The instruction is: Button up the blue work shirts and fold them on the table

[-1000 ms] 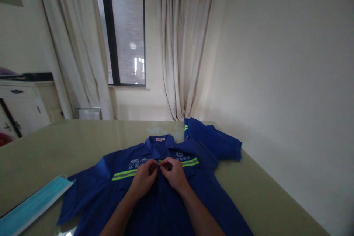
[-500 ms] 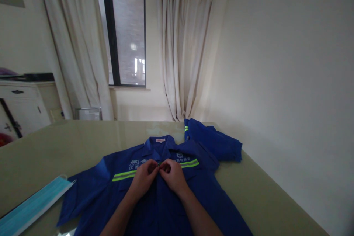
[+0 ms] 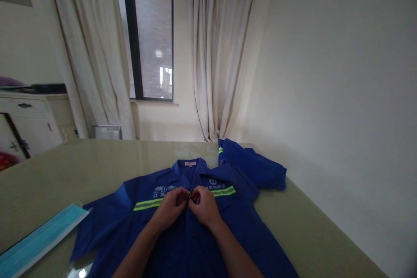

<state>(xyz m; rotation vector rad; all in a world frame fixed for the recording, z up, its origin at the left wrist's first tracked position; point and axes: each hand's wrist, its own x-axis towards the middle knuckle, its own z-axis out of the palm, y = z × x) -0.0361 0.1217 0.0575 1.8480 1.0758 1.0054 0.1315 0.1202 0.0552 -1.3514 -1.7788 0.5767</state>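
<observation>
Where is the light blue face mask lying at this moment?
In the head view, the face mask lies flat on the table at the lower left, just beside the left sleeve of the blue shirt, away from both hands.

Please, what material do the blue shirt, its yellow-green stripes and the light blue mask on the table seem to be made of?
The blue shirt looks like matte woven workwear cloth, perhaps cotton blend: it creases softly and has no shine. Its yellow-green stripes appear to be reflective tape, brighter than the cloth. The light blue mask seems to be thin non-woven fabric, flat with faint pleat lines. Both hands pinch the shirt front: left hand, right hand.
</observation>
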